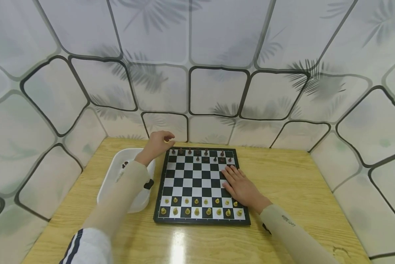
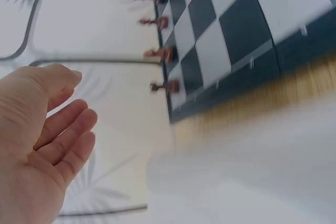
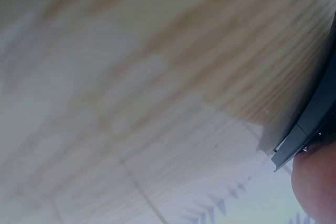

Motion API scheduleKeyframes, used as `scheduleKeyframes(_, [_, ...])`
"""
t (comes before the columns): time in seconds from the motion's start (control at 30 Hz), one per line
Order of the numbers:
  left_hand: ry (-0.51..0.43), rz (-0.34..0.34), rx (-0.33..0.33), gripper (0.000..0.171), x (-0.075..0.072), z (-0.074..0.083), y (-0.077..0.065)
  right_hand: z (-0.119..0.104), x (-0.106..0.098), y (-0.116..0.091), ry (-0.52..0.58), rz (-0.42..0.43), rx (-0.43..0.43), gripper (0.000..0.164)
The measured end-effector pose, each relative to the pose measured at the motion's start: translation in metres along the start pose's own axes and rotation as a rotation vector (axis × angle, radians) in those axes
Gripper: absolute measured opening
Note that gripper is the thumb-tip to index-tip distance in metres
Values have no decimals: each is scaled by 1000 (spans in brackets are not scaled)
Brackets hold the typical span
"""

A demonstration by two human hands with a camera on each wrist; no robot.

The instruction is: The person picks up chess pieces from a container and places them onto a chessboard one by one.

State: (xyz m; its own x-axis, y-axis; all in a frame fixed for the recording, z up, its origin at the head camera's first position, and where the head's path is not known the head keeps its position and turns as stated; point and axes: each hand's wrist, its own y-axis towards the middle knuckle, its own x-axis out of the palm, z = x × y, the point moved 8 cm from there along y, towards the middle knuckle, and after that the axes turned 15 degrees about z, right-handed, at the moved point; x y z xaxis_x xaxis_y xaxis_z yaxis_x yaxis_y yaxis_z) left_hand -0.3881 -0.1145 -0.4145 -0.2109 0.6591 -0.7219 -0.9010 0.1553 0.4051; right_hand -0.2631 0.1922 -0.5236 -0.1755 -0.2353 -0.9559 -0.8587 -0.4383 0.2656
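Note:
A folding black-and-white chessboard (image 1: 196,182) lies on the table. Over its far left corner hovers my left hand (image 1: 157,145), with fingers loosely bent and nothing visible between them; the left wrist view also shows this hand (image 2: 44,135) empty. Nearest to it is a dark brown chess piece (image 2: 166,86) on the corner square, apart from the fingers. My right hand (image 1: 243,189) rests flat across the board's right edge, fingers extended. Yellow chess pieces (image 1: 196,211) fill the two near rows. Several dark pieces (image 1: 206,152) stand in the two far rows, with gaps between them.
A white plastic bin (image 1: 105,179) sits left of the board under my left forearm, with a few dark pieces (image 1: 124,164) inside. The wooden table (image 1: 283,176) meets patterned wall covering (image 1: 217,91) at the back and sides.

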Motion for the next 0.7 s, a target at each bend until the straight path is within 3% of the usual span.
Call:
scheduleKeyframes(0.3, [49,13,-27,25,-46,-28,-16,0,0,0,8,-1,1,62])
scheduleKeyframes(0.7, [133,19,-69,25,-78,-62,-47,-1,-1,0,8,-30,6,64])
